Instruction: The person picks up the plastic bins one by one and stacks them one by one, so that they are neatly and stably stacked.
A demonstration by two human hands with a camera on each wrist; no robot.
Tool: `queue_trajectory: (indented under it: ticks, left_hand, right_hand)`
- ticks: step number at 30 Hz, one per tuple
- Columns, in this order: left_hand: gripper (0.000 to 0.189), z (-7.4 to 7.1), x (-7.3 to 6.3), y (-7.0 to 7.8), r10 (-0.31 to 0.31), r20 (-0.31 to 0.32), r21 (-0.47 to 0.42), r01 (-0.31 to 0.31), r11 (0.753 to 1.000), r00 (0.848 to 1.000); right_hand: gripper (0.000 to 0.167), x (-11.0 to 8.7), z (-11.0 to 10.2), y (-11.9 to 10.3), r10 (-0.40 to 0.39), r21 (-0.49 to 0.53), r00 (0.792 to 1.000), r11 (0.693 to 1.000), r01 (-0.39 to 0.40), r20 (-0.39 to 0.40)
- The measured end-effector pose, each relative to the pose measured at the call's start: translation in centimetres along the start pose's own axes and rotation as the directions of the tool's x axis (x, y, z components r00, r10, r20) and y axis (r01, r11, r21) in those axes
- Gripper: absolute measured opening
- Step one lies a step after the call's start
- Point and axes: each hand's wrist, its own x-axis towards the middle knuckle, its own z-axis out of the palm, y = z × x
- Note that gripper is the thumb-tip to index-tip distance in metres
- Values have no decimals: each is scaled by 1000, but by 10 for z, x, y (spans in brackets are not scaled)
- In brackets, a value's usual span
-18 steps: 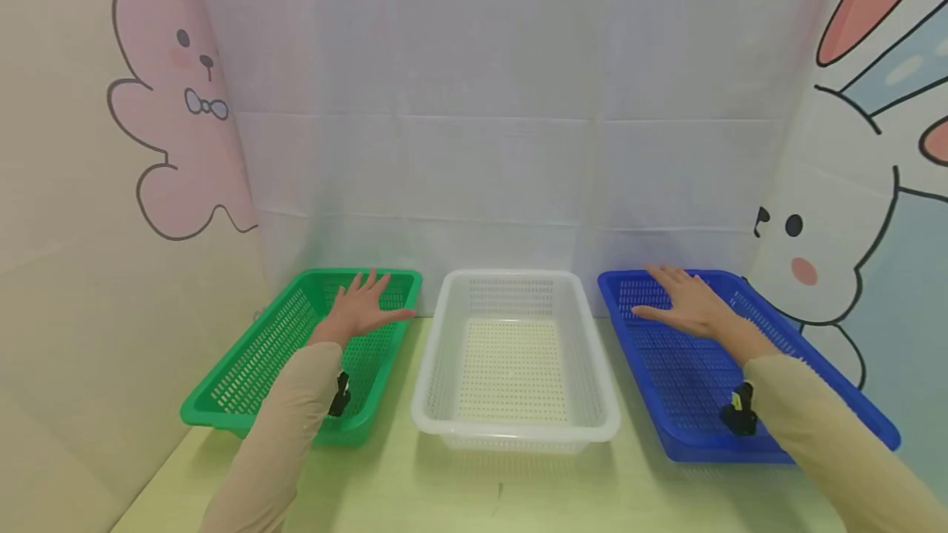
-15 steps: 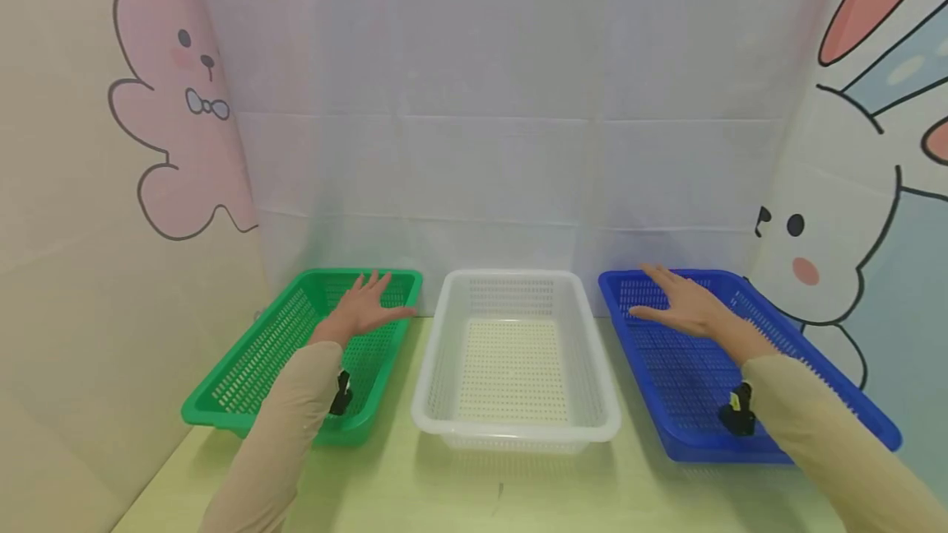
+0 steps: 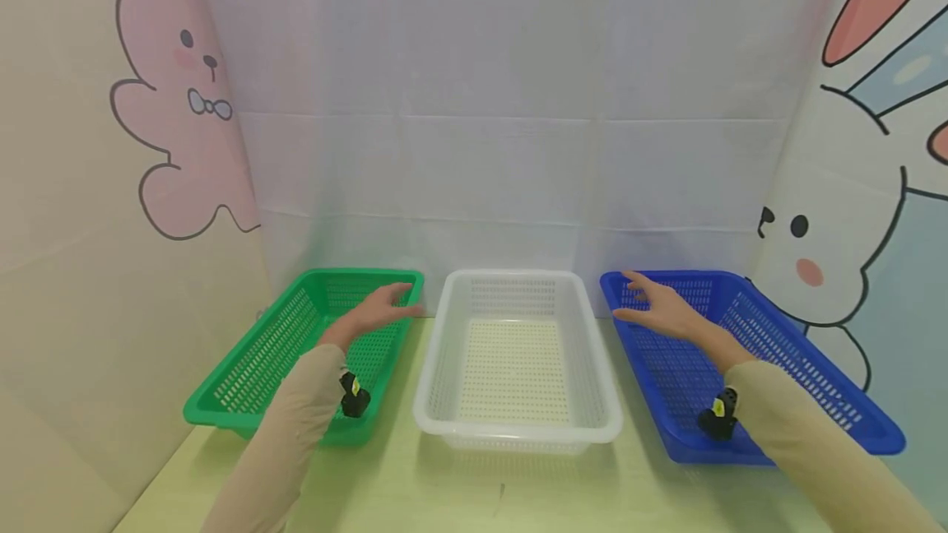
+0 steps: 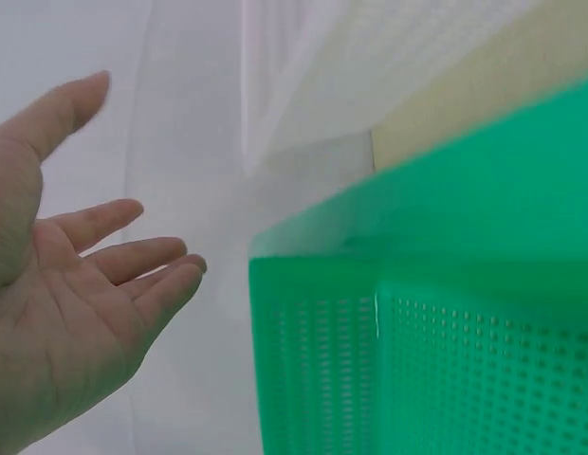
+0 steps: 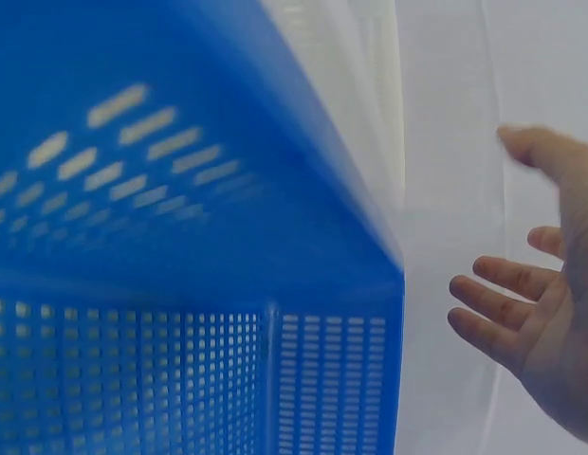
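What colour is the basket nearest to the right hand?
The basket is blue, clearest in the head view.

Head view looks forward-down at both hands (image 3: 376, 310), sharing one with each close wrist view.

From my head view: left, green basket (image 3: 255, 356), moulded plastic, perforated, smooth rim with soft gloss. Right, blue basket (image 3: 677, 364), similar plastic; my right wrist view shows it smooth between the slots. Between them, white basket (image 3: 516, 432), translucent-looking plastic, mild sheen. Far backdrop (image 3: 459, 155): matt cloth-like sheet, fold-creased. Near tabletop (image 3: 444, 500): smooth, material unclear to me. Left sleeve (image 3: 281, 426), right sleeve (image 3: 807, 442): matt cloth, softly wrinkled.
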Motion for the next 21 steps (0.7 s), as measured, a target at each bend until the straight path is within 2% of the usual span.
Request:
queue_trajectory:
  ticks: [3,4,8,11,17,21]
  left_hand:
    - [78,5,3,3,-21,27,-55,22,998,999]
    - [76,6,3,5,-53,38,-80,56,995,998]
    - [72,12,5,7,-115,59,-125,122,985,992]
    - [70,15,6,6,-136,66,-161,145,976,988]
    - [68,22,7,1,-144,72,-264,158,951,987]
    - [67,25,5,2,-165,83,-312,183,932,983]
  right_hand:
    - [74,2,4,-3,13,68,1000,998,-14,13]
    - [74,3,6,-4,21,87,1000,996,-22,17]
    - [76,4,10,-6,61,146,998,987,-65,35]
    - [77,3,12,-7,84,196,995,976,-92,46]
    - [75,2,17,-12,128,353,989,924,-147,75]
    - [72,2,22,-13,144,423,985,890,-171,94]
